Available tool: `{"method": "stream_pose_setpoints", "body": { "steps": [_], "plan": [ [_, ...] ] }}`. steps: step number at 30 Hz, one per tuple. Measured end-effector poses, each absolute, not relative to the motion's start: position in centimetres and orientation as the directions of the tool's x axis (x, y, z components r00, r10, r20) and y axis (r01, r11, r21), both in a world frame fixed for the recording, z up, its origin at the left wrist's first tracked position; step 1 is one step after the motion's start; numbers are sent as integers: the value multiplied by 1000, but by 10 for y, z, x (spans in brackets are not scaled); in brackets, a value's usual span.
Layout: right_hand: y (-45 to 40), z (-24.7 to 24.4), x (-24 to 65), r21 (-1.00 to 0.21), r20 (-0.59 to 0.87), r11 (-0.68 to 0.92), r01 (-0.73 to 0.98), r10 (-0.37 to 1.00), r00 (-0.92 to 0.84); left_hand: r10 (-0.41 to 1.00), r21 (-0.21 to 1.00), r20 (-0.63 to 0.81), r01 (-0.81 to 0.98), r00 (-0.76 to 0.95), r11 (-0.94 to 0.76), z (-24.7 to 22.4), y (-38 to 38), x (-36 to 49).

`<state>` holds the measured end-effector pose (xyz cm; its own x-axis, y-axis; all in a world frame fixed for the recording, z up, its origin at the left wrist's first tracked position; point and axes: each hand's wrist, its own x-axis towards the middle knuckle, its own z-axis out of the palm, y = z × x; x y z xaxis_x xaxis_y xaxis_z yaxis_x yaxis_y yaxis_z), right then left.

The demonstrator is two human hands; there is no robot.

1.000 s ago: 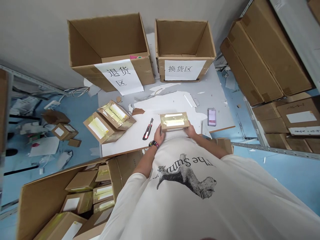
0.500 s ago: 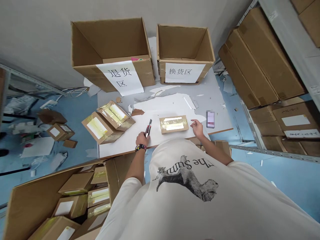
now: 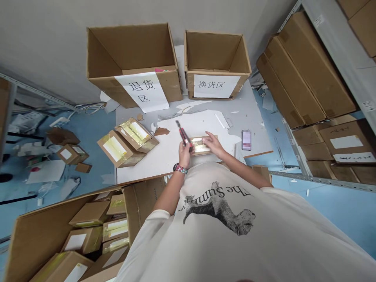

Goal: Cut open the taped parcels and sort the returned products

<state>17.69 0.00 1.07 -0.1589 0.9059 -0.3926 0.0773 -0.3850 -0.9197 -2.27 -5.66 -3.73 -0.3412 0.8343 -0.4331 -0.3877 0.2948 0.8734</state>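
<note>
In front of the smaller open carton (image 3: 214, 49), the taped parcel (image 3: 198, 147) lies on the bench (image 3: 251, 111), probably light and stiff, slick where taped, best held by its ends. Left hand (image 3: 185, 156) clasps a box cutter (image 3: 183, 134); right hand (image 3: 214, 145), fingers parted, overlaps the parcel, contact unclear.

Phone (image 3: 246, 140) R of pkg (image 3: 198, 145)
</note>
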Motion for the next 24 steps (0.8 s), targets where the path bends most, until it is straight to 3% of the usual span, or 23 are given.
{"method": "stream_pose_setpoints", "body": {
  "steps": [3, 7, 9, 13, 18, 24],
  "plan": [
    [8, 14, 164, -845, -491, -525, -103, 837, -241, 927, 948, -318, -105, -201, 302, -25, -61, -21],
    [23, 16, 176, -872, -452, -467, -147, 883, -124, 962, 933, -105, 310, -253, 183, -16, -67, -41],
    [27, 15, 191, -898, -415, -425, -118, 904, -101, 982, 877, 13, 474, -191, 81, -13, -67, -47],
    [28, 8, 215, -910, -403, -405, -87, 914, -48, 998, 856, 59, 516, -30, -35, -7, -58, -42],
    [19, -3, 221, -907, -410, -412, -87, 911, -39, 998, 782, 53, 620, 37, -64, -9, -33, -37],
    [1, -1, 204, -947, -313, -321, 28, 895, -319, 1000, 779, 3, 627, 15, -12, -7, -20, -23]
  ]
}}
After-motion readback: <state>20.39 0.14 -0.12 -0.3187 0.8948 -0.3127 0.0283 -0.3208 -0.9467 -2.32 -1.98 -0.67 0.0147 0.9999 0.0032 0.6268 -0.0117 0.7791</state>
